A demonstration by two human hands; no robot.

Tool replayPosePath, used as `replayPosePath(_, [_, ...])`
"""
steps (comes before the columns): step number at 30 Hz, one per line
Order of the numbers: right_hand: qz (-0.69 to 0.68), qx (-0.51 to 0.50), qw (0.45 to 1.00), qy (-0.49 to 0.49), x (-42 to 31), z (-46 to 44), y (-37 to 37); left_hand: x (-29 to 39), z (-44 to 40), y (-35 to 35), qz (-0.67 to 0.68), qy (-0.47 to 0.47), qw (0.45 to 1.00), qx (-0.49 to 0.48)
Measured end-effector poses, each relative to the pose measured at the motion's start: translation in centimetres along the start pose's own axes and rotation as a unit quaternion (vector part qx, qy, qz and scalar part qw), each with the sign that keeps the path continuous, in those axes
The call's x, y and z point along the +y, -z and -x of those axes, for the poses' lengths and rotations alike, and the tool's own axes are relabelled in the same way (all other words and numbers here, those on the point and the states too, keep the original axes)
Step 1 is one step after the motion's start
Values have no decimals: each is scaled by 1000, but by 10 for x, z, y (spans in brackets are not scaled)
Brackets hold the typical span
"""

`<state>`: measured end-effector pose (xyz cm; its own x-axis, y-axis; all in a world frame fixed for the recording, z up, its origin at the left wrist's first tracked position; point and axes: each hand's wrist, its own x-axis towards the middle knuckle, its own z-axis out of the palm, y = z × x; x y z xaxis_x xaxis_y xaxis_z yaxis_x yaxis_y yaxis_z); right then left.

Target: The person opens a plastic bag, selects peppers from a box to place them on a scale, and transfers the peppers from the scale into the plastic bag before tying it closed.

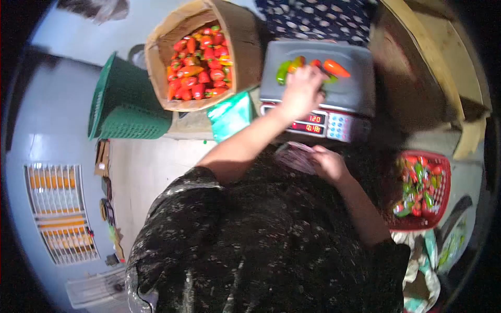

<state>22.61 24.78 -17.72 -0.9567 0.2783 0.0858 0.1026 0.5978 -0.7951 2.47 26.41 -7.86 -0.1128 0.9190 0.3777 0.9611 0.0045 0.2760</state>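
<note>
My left hand (307,87) reaches over the grey platform of a digital scale (355,88), its fingers curled down around peppers that they partly hide. Close to it on the platform lie an orange pepper (335,68), a green pepper (283,72) and a yellow-orange pepper (296,63). Red digits glow on the scale's front display (314,123), partly covered by my left forearm. In front of the scale, my right hand (329,163) pinches the edge of a thin, pinkish see-through plastic bag (296,157) close to my body.
A tall wooden basket (240,57) of red peppers stands left of the scale, beside a green plastic basket (133,122) and a green plastic bag (230,117). On the right sits a red basket (444,193) of mixed peppers. Patterned dark cloth (318,18) lies behind the scale.
</note>
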Motion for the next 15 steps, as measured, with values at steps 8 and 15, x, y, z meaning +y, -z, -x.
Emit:
replayPosePath(8, [-51,-66,995,-46,-8,-8,3,13,-34,-16,33,-64,992,100])
replayPosePath(15, [-82,-59,993,-53,-23,-9,16,29,-16,-6,81,-129,974,169])
